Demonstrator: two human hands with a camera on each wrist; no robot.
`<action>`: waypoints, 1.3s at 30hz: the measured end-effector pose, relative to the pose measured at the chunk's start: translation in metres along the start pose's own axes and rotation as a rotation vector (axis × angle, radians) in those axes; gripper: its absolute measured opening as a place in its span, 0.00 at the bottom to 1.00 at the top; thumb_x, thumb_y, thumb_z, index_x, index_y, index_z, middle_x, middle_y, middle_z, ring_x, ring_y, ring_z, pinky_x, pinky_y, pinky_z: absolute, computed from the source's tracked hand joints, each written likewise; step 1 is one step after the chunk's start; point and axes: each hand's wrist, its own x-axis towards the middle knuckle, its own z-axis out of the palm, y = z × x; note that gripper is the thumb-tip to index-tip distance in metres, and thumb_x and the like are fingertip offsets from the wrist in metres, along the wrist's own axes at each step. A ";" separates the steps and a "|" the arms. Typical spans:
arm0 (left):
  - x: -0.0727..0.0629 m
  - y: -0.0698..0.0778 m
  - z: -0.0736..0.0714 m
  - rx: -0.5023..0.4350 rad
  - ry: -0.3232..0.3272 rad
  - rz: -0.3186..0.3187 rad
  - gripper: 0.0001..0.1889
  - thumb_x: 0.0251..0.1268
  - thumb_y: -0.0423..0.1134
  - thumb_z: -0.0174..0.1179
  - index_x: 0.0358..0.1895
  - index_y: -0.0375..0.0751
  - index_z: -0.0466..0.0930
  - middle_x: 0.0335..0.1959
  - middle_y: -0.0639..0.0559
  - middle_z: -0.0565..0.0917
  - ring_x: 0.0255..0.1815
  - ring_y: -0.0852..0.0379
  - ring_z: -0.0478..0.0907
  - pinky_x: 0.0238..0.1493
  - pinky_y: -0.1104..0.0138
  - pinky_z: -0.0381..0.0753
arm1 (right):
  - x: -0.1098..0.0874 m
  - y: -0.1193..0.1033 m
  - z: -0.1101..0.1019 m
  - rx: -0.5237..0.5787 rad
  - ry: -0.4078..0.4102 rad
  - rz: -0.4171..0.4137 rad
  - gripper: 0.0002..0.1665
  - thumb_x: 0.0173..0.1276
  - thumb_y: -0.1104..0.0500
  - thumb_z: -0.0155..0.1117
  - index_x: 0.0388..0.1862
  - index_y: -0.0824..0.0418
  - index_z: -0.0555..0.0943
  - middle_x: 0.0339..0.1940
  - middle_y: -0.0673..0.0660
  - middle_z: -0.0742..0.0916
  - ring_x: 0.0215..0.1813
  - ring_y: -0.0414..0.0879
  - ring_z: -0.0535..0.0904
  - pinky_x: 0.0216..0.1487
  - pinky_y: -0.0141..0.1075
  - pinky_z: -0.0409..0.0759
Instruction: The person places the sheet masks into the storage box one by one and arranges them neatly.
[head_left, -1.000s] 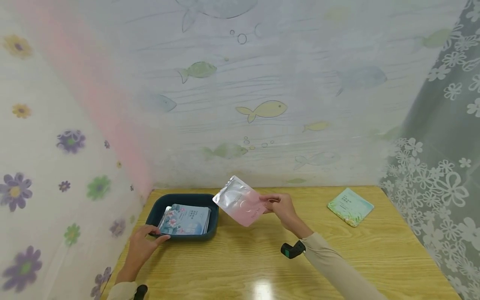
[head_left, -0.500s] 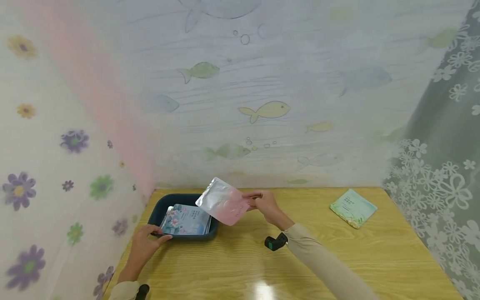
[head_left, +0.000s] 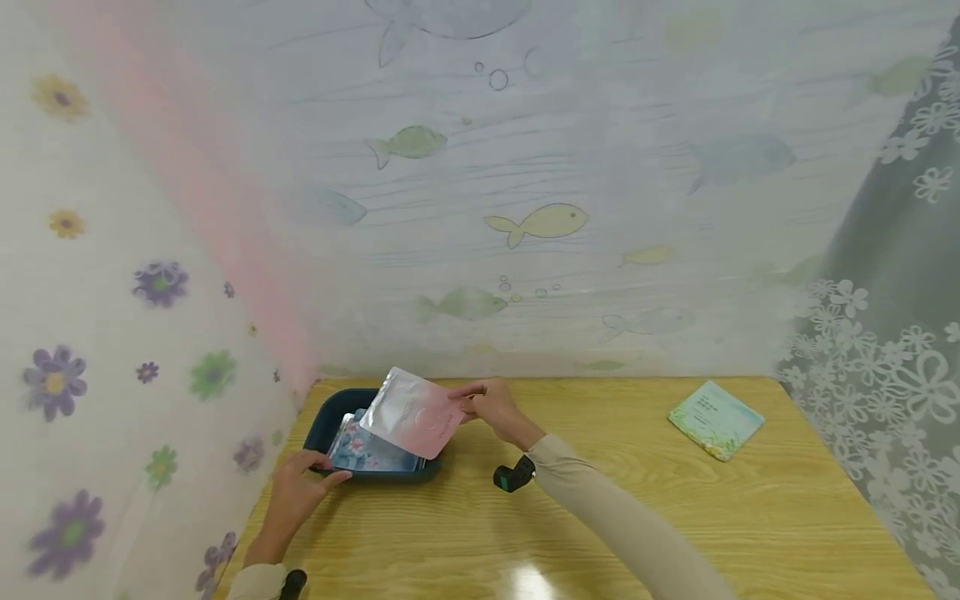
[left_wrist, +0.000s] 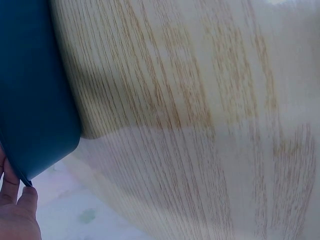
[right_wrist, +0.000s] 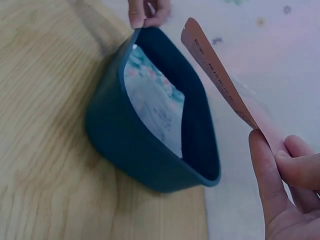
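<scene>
A pink and silver foil sachet (head_left: 412, 414), looking like a sheet-mask packet, is pinched at its right edge between the thumb and fingers of my right hand (head_left: 491, 407). It tilts over the dark teal plastic bin (head_left: 382, 478), covering part of the contents in the head view. My left hand (head_left: 295, 492) grips the bin's near-left corner, thumb outside the rim, as the left wrist view also shows. Inside the bin lie blue floral packets (head_left: 360, 450), stacked flat. From the right wrist, the sachet (right_wrist: 217, 75) appears nearly edge-on, above and apart from the bin's rim (right_wrist: 132, 107).
A light green packet (head_left: 716, 421) lies on the right of the wooden table (head_left: 570, 533). Behind the table's back edge hangs a whitish sheet (head_left: 540, 333) printed with fish; a flowered sheet (head_left: 172, 433) borders the left side.
My right hand has carried the pink sachet leftward from beside the bin to over it. My left hand keeps its hold on the bin's corner. The head view has shifted slightly.
</scene>
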 end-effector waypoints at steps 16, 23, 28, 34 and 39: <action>-0.001 -0.001 0.002 -0.012 0.024 0.040 0.18 0.29 0.40 0.81 0.23 0.46 0.79 0.26 0.59 0.77 0.28 0.58 0.74 0.32 0.63 0.75 | 0.033 0.025 0.046 -0.153 -0.056 -0.062 0.13 0.62 0.77 0.54 0.40 0.73 0.84 0.40 0.67 0.85 0.31 0.58 0.83 0.39 0.54 0.80; -0.001 0.001 0.000 -0.019 -0.003 0.004 0.17 0.31 0.41 0.80 0.24 0.45 0.79 0.26 0.57 0.77 0.29 0.56 0.74 0.34 0.60 0.75 | 0.050 0.046 0.054 -0.489 -0.097 -0.319 0.20 0.53 0.78 0.51 0.35 0.66 0.87 0.28 0.56 0.86 0.18 0.39 0.69 0.20 0.30 0.70; -0.001 0.001 -0.001 -0.001 -0.018 -0.023 0.17 0.32 0.42 0.80 0.24 0.47 0.78 0.26 0.59 0.77 0.30 0.59 0.73 0.34 0.60 0.75 | 0.045 0.039 0.066 -0.626 -0.114 -0.367 0.20 0.48 0.81 0.51 0.35 0.71 0.86 0.33 0.61 0.87 0.27 0.43 0.71 0.23 0.28 0.64; -0.002 0.002 -0.002 -0.015 -0.015 -0.026 0.17 0.33 0.40 0.80 0.24 0.45 0.78 0.26 0.56 0.77 0.30 0.58 0.72 0.34 0.63 0.74 | 0.038 0.037 0.077 -0.674 -0.060 -0.335 0.19 0.48 0.83 0.55 0.37 0.72 0.85 0.38 0.64 0.87 0.43 0.52 0.82 0.32 0.28 0.75; -0.002 0.006 -0.004 -0.020 -0.024 -0.035 0.17 0.34 0.40 0.80 0.24 0.44 0.78 0.26 0.55 0.77 0.30 0.56 0.73 0.34 0.60 0.74 | 0.038 0.037 0.080 -0.699 -0.037 -0.304 0.19 0.50 0.81 0.56 0.39 0.72 0.85 0.40 0.63 0.87 0.44 0.51 0.81 0.43 0.36 0.79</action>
